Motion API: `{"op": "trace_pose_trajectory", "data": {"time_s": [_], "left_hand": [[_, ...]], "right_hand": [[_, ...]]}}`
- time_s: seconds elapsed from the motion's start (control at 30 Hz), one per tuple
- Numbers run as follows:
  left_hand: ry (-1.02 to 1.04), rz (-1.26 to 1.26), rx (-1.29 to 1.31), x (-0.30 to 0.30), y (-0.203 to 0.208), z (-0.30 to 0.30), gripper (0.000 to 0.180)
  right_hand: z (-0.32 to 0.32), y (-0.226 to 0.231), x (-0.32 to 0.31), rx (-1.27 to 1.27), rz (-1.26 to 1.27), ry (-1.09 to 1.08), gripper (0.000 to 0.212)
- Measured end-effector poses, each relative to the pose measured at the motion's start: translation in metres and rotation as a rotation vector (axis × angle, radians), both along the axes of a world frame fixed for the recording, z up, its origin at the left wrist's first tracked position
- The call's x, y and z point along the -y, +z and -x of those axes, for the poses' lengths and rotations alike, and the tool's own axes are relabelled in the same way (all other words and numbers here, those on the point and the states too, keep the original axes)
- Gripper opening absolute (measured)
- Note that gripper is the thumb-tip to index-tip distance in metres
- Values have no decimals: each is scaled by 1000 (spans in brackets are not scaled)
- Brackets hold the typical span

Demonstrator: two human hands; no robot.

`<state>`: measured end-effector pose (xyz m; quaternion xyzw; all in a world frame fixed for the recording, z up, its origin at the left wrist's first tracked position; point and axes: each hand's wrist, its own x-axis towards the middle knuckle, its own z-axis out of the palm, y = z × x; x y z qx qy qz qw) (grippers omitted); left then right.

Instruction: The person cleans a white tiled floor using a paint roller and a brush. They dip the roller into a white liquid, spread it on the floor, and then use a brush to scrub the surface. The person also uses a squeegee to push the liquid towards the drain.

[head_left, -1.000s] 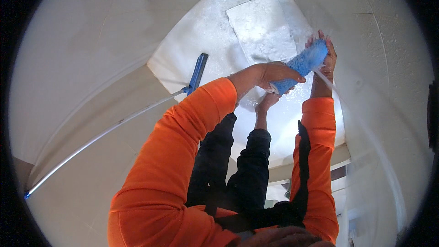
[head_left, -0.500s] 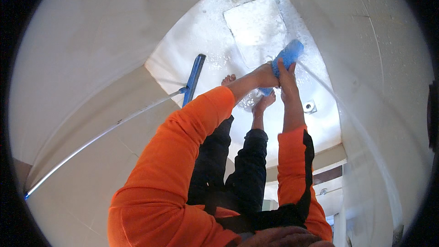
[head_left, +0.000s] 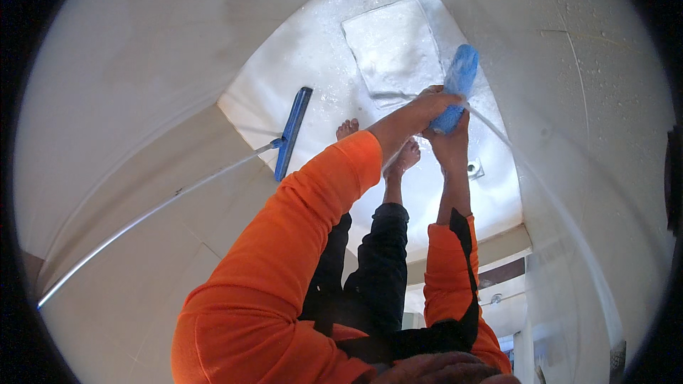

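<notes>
Both the left hand and right hand clasp the fluffy blue roll; the right has quit its far end, baring it.

On my feed, the blue roll covers part of the right hand — I can't tell how its fingers sit. The left sleeve hides the heel of the left foot. The lower edge crops a nozzle; the right rim cuts a dark object — unidentifiable to me. A small fitting is too tiny to name.
</notes>
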<state>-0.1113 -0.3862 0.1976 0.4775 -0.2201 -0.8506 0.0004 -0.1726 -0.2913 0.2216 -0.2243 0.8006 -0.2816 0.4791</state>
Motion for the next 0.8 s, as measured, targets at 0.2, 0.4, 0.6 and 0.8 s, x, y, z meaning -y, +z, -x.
{"op": "trace_pose_trajectory", "data": {"time_s": [0.2,0.4,0.6,0.8], "left_hand": [[119,-121,-245,-10,-17,11,61],[489,-164,0,19,-28,39,35],[607,-162,196,7,-11,63,26],[340,279,-187,15,-59,30,20]], "right_hand": [[36,-1,10,52,9,14,72],[26,14,-1,-432,94,241,70],[46,-30,1,-740,-5,339,43],[58,-3,20,144,-21,262,17]]}}
